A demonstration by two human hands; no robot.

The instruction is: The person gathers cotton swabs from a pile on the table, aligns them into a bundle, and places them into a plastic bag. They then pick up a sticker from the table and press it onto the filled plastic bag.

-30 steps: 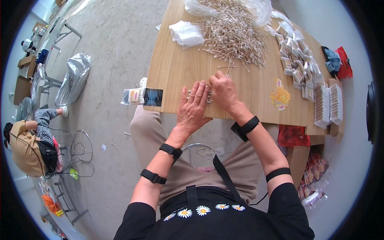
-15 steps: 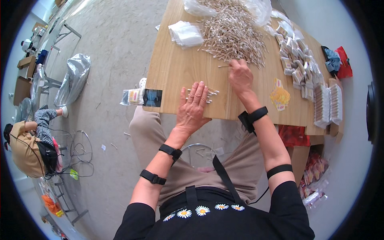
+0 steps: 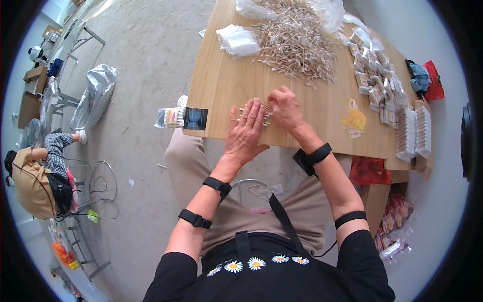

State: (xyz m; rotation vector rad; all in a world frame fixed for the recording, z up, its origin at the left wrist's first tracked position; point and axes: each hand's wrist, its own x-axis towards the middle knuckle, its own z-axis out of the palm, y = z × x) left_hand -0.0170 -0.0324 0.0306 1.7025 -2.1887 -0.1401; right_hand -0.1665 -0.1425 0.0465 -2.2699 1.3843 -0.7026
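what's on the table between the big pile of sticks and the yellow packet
In the head view, nothing: bare wooden table runs from the big pile of sticks to the yellow packet. The right hand sits left of that stretch.

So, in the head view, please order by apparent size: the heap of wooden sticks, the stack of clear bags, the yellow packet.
1. Heap of wooden sticks, clearly the largest.
2. Stack of clear bags.
3. Yellow packet, the smallest, though not by much, and it lies nearer the camera.
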